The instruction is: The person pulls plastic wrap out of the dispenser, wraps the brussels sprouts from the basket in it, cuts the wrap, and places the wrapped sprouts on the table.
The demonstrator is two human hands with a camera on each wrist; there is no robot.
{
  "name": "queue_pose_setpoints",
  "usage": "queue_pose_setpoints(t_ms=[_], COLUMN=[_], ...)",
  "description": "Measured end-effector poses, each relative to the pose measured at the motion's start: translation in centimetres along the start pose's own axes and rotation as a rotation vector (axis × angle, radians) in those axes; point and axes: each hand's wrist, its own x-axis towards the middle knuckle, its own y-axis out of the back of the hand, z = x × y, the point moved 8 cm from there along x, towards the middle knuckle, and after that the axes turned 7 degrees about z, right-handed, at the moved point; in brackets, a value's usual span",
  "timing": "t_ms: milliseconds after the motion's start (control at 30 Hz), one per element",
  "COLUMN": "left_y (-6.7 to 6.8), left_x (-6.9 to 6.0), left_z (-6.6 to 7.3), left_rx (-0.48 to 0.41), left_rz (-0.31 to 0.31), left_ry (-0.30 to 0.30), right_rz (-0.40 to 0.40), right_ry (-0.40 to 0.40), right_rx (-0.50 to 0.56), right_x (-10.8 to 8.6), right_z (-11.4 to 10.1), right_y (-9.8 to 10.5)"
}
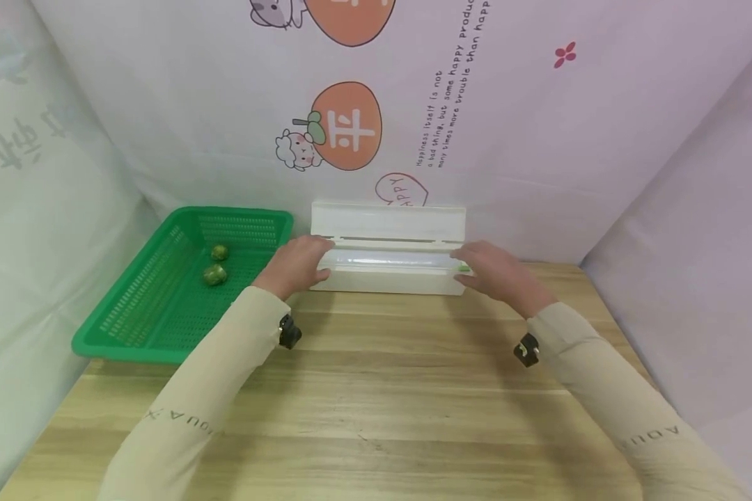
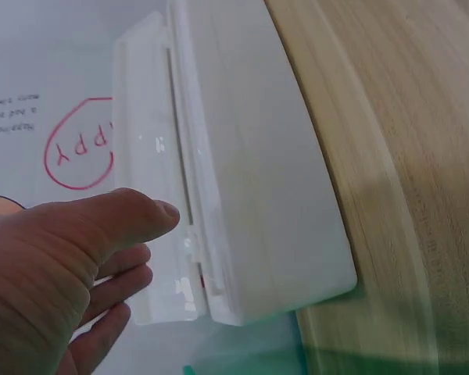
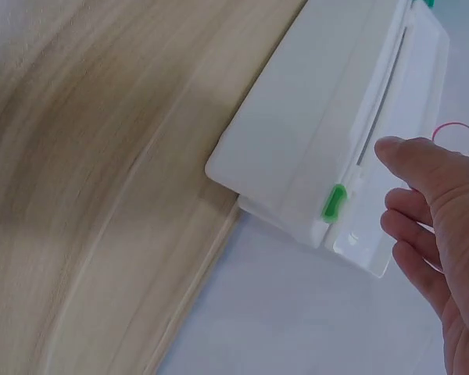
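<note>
A white cling film dispenser (image 1: 388, 282) stands at the table's back edge, its lid (image 1: 388, 221) raised against the backdrop. Inside lies a shiny clear roll (image 1: 388, 259). My left hand (image 1: 294, 266) is at the dispenser's left end, thumb and fingers apart. At the other end is my right hand (image 1: 501, 275), its fingers loosely bent and the thumb extended. Both wrist views show the palms with nothing held; whether any fingertip touches the dispenser I cannot tell. A green slider (image 3: 334, 203) sits at the dispenser's right end in the right wrist view.
On the left of the wooden table (image 1: 376, 390) is a green plastic basket (image 1: 119, 278). It holds two small mottled green round things (image 1: 214, 274). Printed white cloth (image 1: 507, 139) hangs behind and along both sides.
</note>
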Motion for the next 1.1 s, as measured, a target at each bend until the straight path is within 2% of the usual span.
queue_pose_setpoints(t_ms=[233, 567, 833, 1100], left_y=[-0.8, -1.9, -2.6, -2.7], left_x=[1.2, 2.3, 2.4, 2.3], left_z=[-0.7, -1.2, -1.6, -1.6], left_rx=[0.0, 0.004, -0.021, -0.058], left_rz=[-0.018, -0.063, -0.097, -0.089], left_ry=[-0.017, 0.004, 0.016, 0.001], right_rz=[-0.067, -0.035, -0.045, -0.065], right_ry=[-0.016, 0.028, 0.042, -0.022], right_rx=[0.008, 0.051, 0.092, 0.152], right_x=[1.4, 2.7, 3.0, 2.9], right_z=[0.1, 0.7, 1.1, 1.8], right_y=[-1.3, -2.2, -2.8, -3.1])
